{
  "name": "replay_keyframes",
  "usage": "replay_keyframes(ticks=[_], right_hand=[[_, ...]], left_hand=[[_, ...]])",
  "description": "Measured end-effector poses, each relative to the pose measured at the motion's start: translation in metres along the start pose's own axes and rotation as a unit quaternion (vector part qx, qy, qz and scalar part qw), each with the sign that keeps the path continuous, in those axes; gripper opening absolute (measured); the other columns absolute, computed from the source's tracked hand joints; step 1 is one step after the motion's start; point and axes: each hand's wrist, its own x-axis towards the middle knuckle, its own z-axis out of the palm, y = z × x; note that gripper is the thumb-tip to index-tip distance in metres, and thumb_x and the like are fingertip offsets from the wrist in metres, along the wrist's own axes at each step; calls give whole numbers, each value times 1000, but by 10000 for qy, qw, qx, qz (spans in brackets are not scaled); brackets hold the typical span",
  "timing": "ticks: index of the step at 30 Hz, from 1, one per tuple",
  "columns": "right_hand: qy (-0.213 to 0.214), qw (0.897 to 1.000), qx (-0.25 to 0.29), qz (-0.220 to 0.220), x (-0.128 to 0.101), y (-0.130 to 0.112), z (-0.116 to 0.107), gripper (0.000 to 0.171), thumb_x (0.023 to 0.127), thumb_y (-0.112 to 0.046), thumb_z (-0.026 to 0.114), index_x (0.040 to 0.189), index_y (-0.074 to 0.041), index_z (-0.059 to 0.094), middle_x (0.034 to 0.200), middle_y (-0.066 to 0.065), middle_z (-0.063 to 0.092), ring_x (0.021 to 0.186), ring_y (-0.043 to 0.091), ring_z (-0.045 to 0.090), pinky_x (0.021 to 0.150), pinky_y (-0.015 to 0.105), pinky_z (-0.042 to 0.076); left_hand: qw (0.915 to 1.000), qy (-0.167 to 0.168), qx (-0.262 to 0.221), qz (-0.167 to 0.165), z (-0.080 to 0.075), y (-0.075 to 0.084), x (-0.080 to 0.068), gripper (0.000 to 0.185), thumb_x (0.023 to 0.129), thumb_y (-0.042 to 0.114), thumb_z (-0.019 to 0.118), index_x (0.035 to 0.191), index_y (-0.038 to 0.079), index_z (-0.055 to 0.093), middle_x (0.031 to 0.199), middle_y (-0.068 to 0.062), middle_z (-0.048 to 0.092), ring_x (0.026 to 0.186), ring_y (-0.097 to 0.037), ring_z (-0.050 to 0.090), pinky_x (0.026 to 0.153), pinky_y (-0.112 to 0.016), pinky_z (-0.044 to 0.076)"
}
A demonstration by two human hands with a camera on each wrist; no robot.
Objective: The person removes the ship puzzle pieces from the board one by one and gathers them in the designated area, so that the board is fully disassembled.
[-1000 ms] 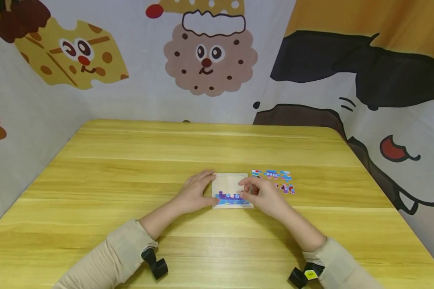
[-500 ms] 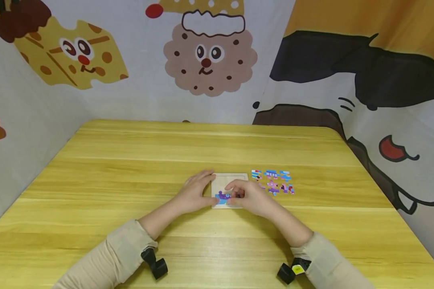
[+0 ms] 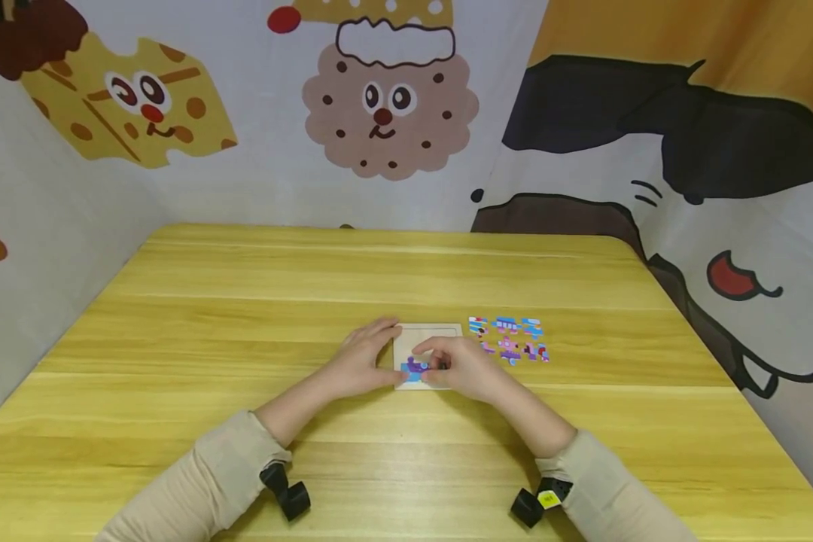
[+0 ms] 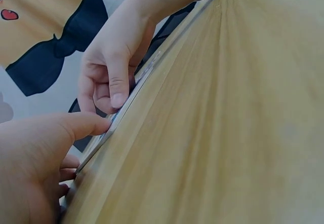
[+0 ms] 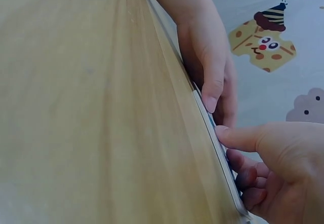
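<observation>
A small pale puzzle tray point(image 3: 427, 331) lies on the table with blue and purple puzzle pieces point(image 3: 415, 370) along its near side. My left hand point(image 3: 359, 361) rests at the tray's left side, thumb on the near-left pieces and fingers at the far-left corner. Over the tray's near-right part is my right hand point(image 3: 467, 369), its thumb tip touching the pieces and its index finger arched away from the thumb. The right wrist view shows that thumb point(image 5: 235, 138) at the tray and the other fingers loosely bent. The right hand hides some of the pieces.
Several loose puzzle pieces point(image 3: 508, 349), pink, purple and blue, lie in two rows just right of the tray. The wooden table point(image 3: 298, 278) reaches back to a cartoon-printed curtain point(image 3: 257, 188). Black cameras are strapped at both wrists.
My right hand has moved left across the tray's near pieces, uncovering a pink loose piece on the right. My left hand has stayed at the tray's left side.
</observation>
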Motion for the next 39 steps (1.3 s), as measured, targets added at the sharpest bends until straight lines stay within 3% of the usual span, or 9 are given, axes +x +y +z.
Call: replay_keyframes(ticks=[11, 21, 39], right_hand=[[-196, 9992, -341, 63, 3, -4, 1, 40, 84, -5, 72, 123, -7, 65, 73, -7, 57, 58, 8, 49, 50, 23, 43], [-470, 9974, -490, 247, 3, -9, -4, 40, 86, -7, 71, 125, -8, 65, 71, -5, 56, 57, 10, 48, 50, 25, 43], [-272, 9971, -647, 292, 2, -12, -1, 34, 85, -5, 71, 118, -11, 67, 73, -5, 56, 59, 10, 48, 52, 25, 43]], left_hand=[[9998, -205, 52, -3, -4, 0, -2, 92, 75, 41, 78, 145, 0, 37, 155, -12, 23, 143, -28, 13, 112, -55, 8], [9994, -333, -45, -72, -5, 2, -3, 94, 75, 42, 78, 147, 2, 34, 157, -9, 21, 144, -28, 9, 112, -56, 6], [9995, -316, 17, -58, -4, 1, -1, 94, 74, 42, 78, 147, 1, 35, 156, -11, 21, 144, -28, 10, 112, -54, 7]])
